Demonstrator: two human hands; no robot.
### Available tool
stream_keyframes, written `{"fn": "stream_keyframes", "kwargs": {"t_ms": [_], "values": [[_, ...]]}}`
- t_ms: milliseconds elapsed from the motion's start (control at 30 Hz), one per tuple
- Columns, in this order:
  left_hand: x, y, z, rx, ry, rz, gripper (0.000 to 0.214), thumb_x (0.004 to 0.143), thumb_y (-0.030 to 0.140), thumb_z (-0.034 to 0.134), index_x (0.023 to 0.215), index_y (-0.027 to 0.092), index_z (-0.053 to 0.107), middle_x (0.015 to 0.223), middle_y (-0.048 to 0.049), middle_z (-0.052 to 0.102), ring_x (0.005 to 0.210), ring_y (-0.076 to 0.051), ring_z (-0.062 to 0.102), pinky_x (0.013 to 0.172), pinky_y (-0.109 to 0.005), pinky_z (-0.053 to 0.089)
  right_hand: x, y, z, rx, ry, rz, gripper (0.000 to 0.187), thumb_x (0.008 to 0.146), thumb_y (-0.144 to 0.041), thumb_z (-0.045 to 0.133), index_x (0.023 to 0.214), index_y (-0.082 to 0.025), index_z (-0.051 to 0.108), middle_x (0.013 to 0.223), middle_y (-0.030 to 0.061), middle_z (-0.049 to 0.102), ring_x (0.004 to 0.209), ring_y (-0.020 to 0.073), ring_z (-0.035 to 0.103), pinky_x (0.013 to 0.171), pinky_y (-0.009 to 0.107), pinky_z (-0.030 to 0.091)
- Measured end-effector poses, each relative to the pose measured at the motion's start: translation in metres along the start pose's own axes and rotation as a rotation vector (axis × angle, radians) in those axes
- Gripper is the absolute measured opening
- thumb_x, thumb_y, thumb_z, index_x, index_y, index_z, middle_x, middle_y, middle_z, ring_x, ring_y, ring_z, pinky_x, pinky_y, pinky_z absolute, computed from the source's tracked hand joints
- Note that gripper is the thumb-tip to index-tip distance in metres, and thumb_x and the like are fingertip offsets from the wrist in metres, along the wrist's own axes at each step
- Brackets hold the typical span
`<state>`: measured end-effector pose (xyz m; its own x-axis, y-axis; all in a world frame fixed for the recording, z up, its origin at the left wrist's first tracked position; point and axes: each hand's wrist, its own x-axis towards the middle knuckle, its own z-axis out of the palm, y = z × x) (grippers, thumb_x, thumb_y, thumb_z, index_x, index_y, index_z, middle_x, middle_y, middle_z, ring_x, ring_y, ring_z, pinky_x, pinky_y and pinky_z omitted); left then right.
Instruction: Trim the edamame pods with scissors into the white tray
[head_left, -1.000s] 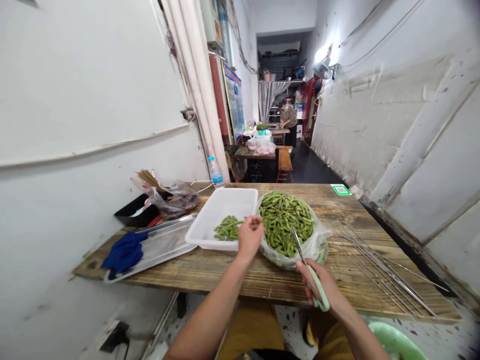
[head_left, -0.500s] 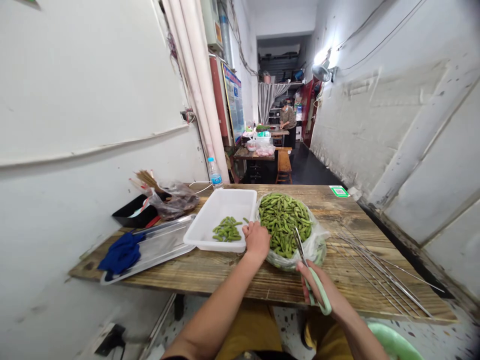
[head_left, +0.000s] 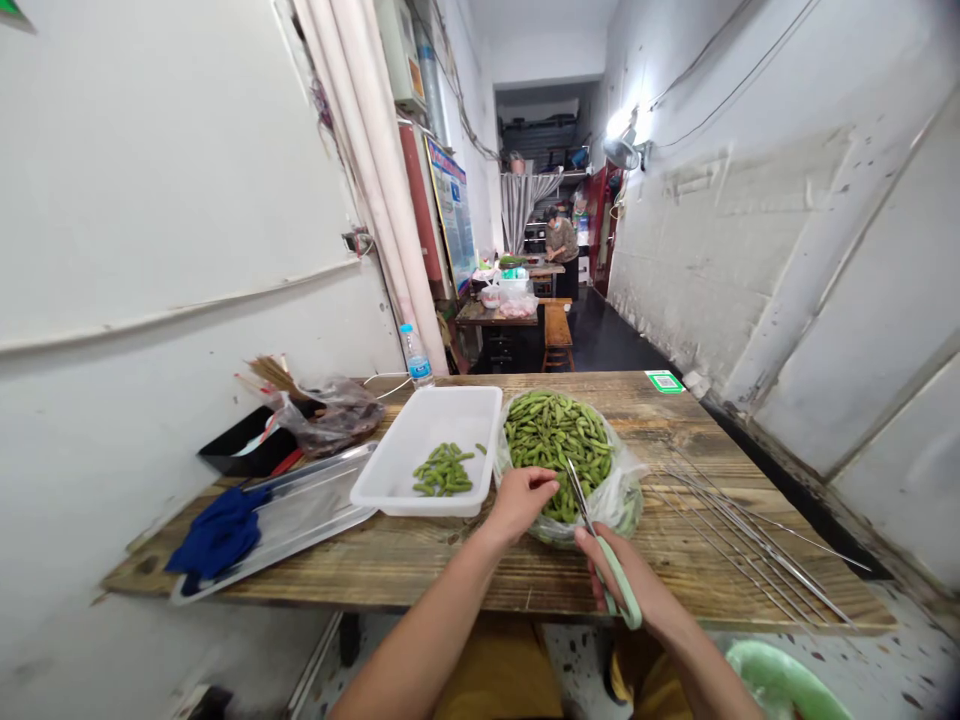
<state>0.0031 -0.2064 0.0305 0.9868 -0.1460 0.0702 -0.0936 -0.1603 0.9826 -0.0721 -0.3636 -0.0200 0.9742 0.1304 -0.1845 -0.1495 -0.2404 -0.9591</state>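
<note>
Scissors [head_left: 600, 545] sit clamped in the right hand [head_left: 626, 585], blades pointing away from the person into the bagged heap of green pods [head_left: 555, 445] on the tabletop [head_left: 675, 560]. The left hand [head_left: 525, 497], nearer, touches the heap's near edge, fingers curled; whether they pinch a pod is unclear.

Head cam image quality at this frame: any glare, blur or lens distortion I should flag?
Head view: strong fisheye, white wall pipes and side walls lean and bow; head view: wall lamp blown out, glare on the wall around it; head view: left hand, right hand holding green-handled scissors, and heap of green bean pods sharp, evenly lit, no motion blur.
</note>
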Motion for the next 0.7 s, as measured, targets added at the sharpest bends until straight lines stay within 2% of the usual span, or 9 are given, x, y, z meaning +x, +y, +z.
{"fn": "stream_keyframes", "kwargs": {"t_ms": [100, 167, 433, 600, 700], "values": [[-0.007, 0.004, 0.006, -0.089, -0.082, -0.052, 0.012, 0.068, 0.021, 0.066, 0.076, 0.016, 0.073, 0.067, -0.0022, 0.068, 0.06, -0.013, 0.056, 0.062, -0.023, 0.042, -0.001, 0.0, -0.002, -0.011, -0.006, -0.019, 0.046, 0.082, -0.067, 0.042, 0.08, -0.022, 0.044, 0.052, -0.0061, 0.044, 0.039, 0.0108, 0.046, 0.034, 0.022, 0.042], [-0.01, 0.006, 0.008, -0.117, -0.096, -0.069, 0.011, 0.066, 0.021, 0.066, 0.073, 0.016, 0.073, 0.062, -0.0012, 0.067, 0.055, -0.012, 0.052, 0.057, -0.021, 0.04, -0.002, -0.002, -0.002, -0.014, -0.004, -0.024, 0.045, 0.082, -0.067, 0.043, 0.079, -0.022, 0.044, 0.05, -0.0066, 0.043, 0.038, 0.0105, 0.046, 0.034, 0.021, 0.042], [-0.008, 0.004, 0.007, -0.258, -0.165, -0.197, 0.019, 0.062, 0.027, 0.072, 0.071, 0.012, 0.07, 0.059, -0.0022, 0.064, 0.044, -0.005, 0.043, 0.045, -0.017, 0.032, -0.003, -0.008, 0.0, 0.012, 0.024, -0.037, 0.046, 0.08, -0.067, 0.046, 0.075, -0.021, 0.042, 0.042, -0.0092, 0.036, 0.028, 0.0089, 0.037, 0.026, 0.02, 0.032], [-0.009, 0.004, 0.006, -0.416, -0.226, -0.328, 0.031, 0.054, 0.029, 0.081, 0.072, 0.011, 0.064, 0.057, -0.0011, 0.062, 0.047, -0.007, 0.053, 0.044, -0.016, 0.038, -0.006, -0.015, 0.0, -0.021, 0.052, -0.014, 0.046, 0.077, -0.067, 0.049, 0.076, -0.021, 0.044, 0.04, -0.0097, 0.035, 0.027, 0.0085, 0.036, 0.025, 0.019, 0.028], [-0.009, 0.008, 0.006, -0.476, -0.258, -0.368, 0.032, 0.056, 0.025, 0.082, 0.072, 0.011, 0.058, 0.055, 0.0002, 0.06, 0.05, -0.01, 0.059, 0.048, -0.017, 0.044, -0.006, -0.017, 0.0, -0.004, 0.049, -0.011, 0.046, 0.076, -0.067, 0.051, 0.078, -0.021, 0.045, 0.04, -0.0104, 0.034, 0.027, 0.0088, 0.035, 0.025, 0.02, 0.028]]}}
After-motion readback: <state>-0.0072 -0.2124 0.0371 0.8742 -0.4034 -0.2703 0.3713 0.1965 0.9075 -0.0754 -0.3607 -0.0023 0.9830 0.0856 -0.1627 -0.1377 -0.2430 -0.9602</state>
